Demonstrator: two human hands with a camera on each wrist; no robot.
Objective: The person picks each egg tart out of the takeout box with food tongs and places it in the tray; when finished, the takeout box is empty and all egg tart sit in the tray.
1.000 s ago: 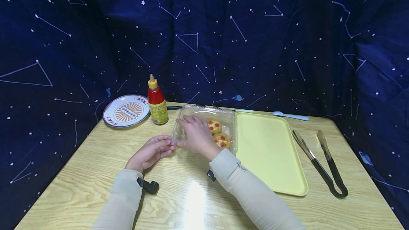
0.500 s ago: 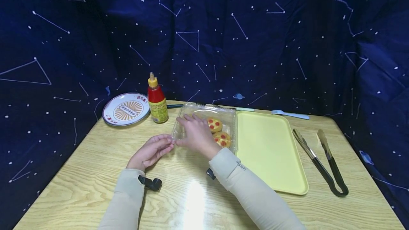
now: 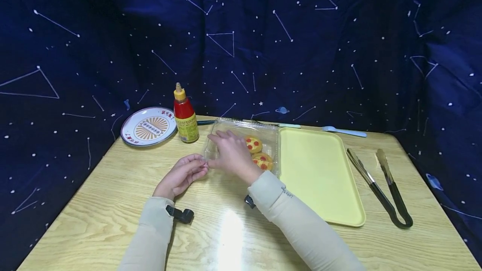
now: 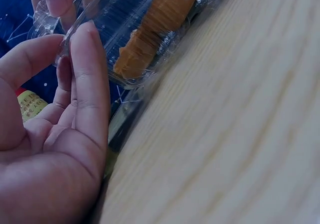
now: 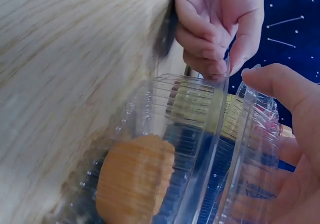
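A clear plastic clamshell container (image 3: 272,139) lies on the table with several bread-like pieces (image 3: 262,161) inside, yellow with red spots on top. My left hand (image 3: 182,175) pinches the rim at its near left corner between thumb and fingers. Over the lid (image 5: 257,134) spreads my right hand (image 3: 234,156), its thumb at the lid's edge and its fingers across the top, gripping it. A narrow gap shows between lid and base in the right wrist view. An orange-brown piece (image 5: 132,179) is visible through the base wall. The right hand covers part of the contents.
A yellow tray (image 3: 320,179) adjoins the container on the right, with metal tongs (image 3: 389,195) beyond it. A red sauce bottle (image 3: 186,116) and a patterned plate (image 3: 148,126) stand at left. A blue fork (image 3: 344,131) and a pale handle (image 3: 289,126) lie along the back edge.
The left hand has shifted slightly right at the container's corner. The right hand keeps its place on the lid. The head view has tilted a little.
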